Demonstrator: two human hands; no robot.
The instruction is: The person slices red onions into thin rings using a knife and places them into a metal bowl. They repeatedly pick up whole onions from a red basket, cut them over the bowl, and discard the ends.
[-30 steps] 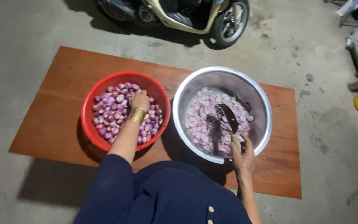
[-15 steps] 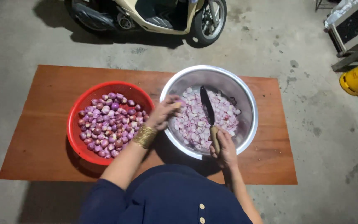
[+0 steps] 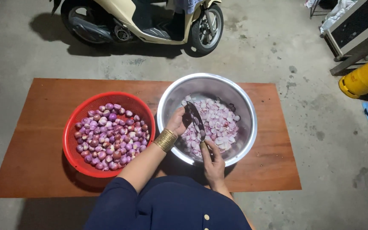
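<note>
Now her left hand [image 3: 178, 121] has left the red basket [image 3: 75, 127], probably pinching one shallot at the knife [image 3: 196, 119] clasped by the right hand [image 3: 212, 159]; basket half full, steel bowl [image 3: 248, 123] filling.

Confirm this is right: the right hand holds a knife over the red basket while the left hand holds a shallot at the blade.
Not quite. In the head view the right hand holds the knife over the steel bowl, not the red basket. The left hand is at the blade; what it holds is hidden.
</note>
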